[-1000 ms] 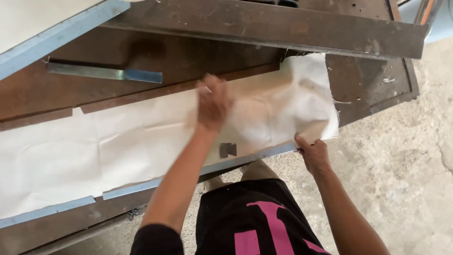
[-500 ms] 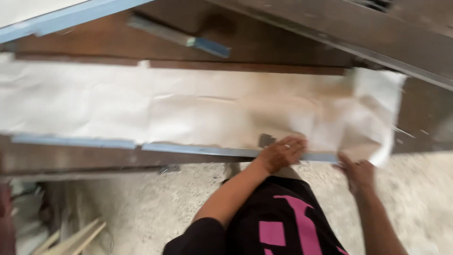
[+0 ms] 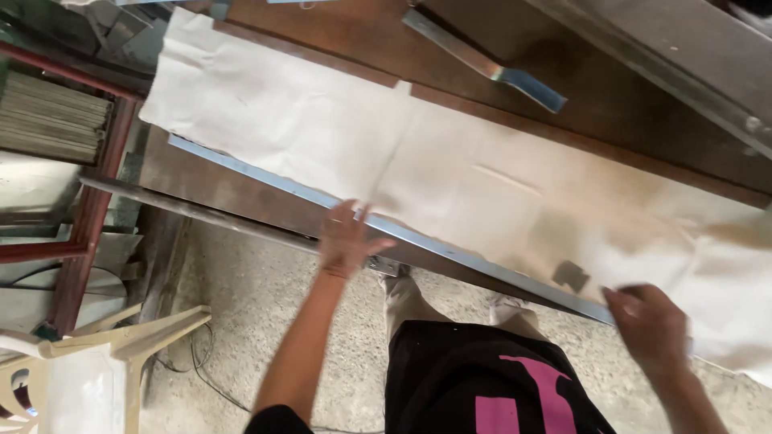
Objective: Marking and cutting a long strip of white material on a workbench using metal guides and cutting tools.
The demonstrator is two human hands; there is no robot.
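- The left hand point(image 3: 347, 241) lies flat with its fingers spread, palm down on the near edge of the long pale sheet point(image 3: 450, 173) where this meets the blue-edged strip point(image 3: 305, 193); it grips nothing.
- From the left hand the pale sheet spreads away and to both sides, running diagonally over the dark brown worktop point(image 3: 643, 104); most of the sheet lies beyond the fingertips.
- The right hand point(image 3: 650, 325) sits at the near edge of the same sheet, well apart from the left hand and nearer the person's body. Its fingers curl over the sheet's edge, but the hand is blurred, so I cannot tell whether it pinches the sheet or only presses on it.
- A small dark grey patch point(image 3: 569, 275) shows on the sheet just to the left of the right hand.
- The blue-edged strip runs under the sheet's near edge, between the two hands.
- A flat metal bar with a blue end point(image 3: 490, 63) lies on the worktop beyond the sheet, far from both hands.
- To the left of the left hand, below the worktop, stand a white plastic chair point(image 3: 104, 354) and a red metal frame point(image 3: 88, 201).
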